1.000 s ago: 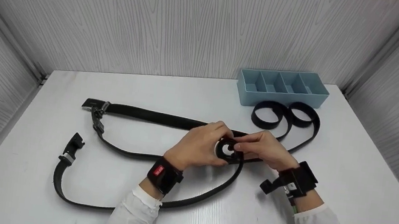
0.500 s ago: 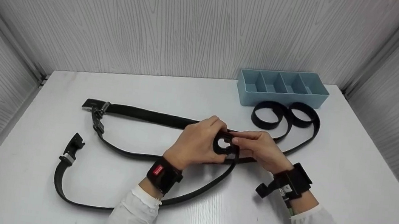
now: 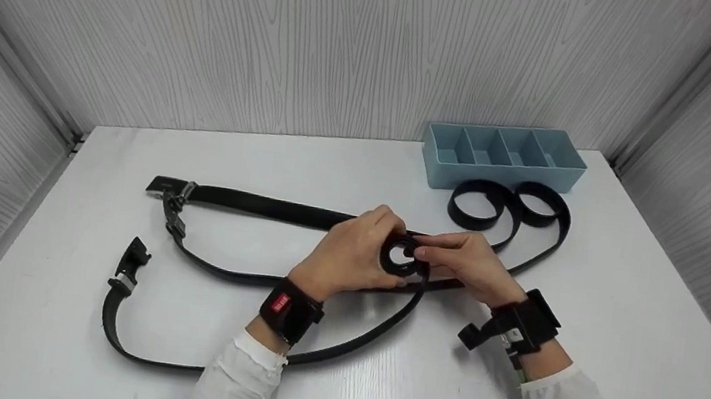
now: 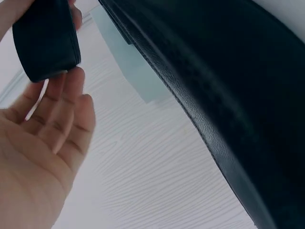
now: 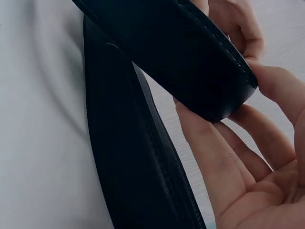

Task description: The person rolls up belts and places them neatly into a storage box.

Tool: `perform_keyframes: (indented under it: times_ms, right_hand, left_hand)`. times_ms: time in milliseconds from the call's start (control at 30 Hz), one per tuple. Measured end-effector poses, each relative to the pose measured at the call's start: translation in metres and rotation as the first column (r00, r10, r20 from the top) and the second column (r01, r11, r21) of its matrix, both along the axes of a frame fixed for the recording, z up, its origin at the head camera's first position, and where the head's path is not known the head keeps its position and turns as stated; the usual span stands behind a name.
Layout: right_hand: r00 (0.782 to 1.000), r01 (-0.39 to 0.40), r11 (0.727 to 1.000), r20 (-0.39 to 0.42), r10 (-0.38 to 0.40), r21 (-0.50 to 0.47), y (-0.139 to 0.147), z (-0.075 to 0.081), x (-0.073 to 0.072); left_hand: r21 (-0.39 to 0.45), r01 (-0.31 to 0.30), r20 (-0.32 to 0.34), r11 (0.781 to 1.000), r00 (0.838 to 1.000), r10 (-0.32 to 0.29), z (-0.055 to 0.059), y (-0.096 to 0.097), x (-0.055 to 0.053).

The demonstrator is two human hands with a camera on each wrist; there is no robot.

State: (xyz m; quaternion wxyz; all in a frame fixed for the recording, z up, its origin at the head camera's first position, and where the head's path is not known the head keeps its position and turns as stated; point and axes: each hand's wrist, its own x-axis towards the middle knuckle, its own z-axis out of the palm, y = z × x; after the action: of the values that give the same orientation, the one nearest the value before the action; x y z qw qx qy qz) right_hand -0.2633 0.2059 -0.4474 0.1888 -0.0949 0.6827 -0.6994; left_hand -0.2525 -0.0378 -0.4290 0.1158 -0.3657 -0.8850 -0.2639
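In the head view a black belt is wound into a small coil [image 3: 387, 259] at mid-table. My left hand [image 3: 349, 253] grips the coil from the left, fingers wrapped about it. From the other side my right hand [image 3: 473, 265] pinches its edge between thumb and fingers, as the right wrist view shows on the belt strap [image 5: 205, 71]. The belt's loose length [image 3: 354, 345] curves below my left forearm and up to a buckle [image 3: 132, 258] at the left. In the left wrist view the coil [image 4: 45, 40] sits above the fingers [image 4: 59, 114].
Two more black belts lie beyond my hands, their buckles [image 3: 168, 187] at the left. Their far ends curl into loops [image 3: 475, 222] at the right. A blue four-compartment box [image 3: 500, 179] stands behind these loops, near the back wall [image 3: 266, 46].
Both hands and the coil have shifted slightly left and up. The buckle end of the belt being wound has slid a little to the right. The other belts and the box stay put.
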Motion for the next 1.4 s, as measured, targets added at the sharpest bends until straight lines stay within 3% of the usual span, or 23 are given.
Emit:
perform_keyframes:
  times_ms: [167, 333, 500, 667, 833, 1033, 1400]
  right_hand:
    - [0.999, -0.037, 0.996, -0.005, 0.038, 0.078, 0.008, 0.004, -0.002]
    - [0.998, -0.065, 0.989, 0.004, 0.066, 0.135, 0.010, 0.006, -0.003]
    - [0.999, -0.038, 0.996, 0.011, 0.037, 0.076, 0.004, 0.005, -0.002]
    - [1.000, 0.012, 1.000, -0.012, -0.013, -0.009, -0.004, 0.001, 0.000]
    - [0.998, 0.044, 0.999, -0.034, -0.045, -0.016, -0.008, -0.001, 0.002]
    - [0.998, 0.051, 0.999, -0.037, -0.051, 0.016, -0.003, -0.001, 0.001]
    - [0.998, -0.063, 0.990, -0.006, 0.064, 0.123, 0.011, 0.006, -0.003]
  left_hand:
    - [-0.002, 0.092, -0.013, 0.996, 0.996, -0.092, 0.000, 0.001, 0.001]
    - [-0.004, 0.111, 0.014, 0.994, 0.994, -0.111, -0.001, 0.003, 0.002]
    - [0.000, 0.062, -0.036, 0.998, 0.997, -0.062, -0.002, 0.003, 0.001]
    - [0.019, -0.031, -0.105, 0.999, 0.994, 0.033, -0.003, 0.002, -0.001]
    - [0.019, -0.078, -0.087, 0.997, 0.993, 0.080, -0.004, 0.002, -0.001]
    - [-0.002, -0.039, -0.013, 0.999, 0.999, 0.039, -0.001, 0.001, 0.000]
    - [-0.008, 0.108, 0.048, 0.994, 0.993, -0.108, -0.001, 0.002, 0.003]
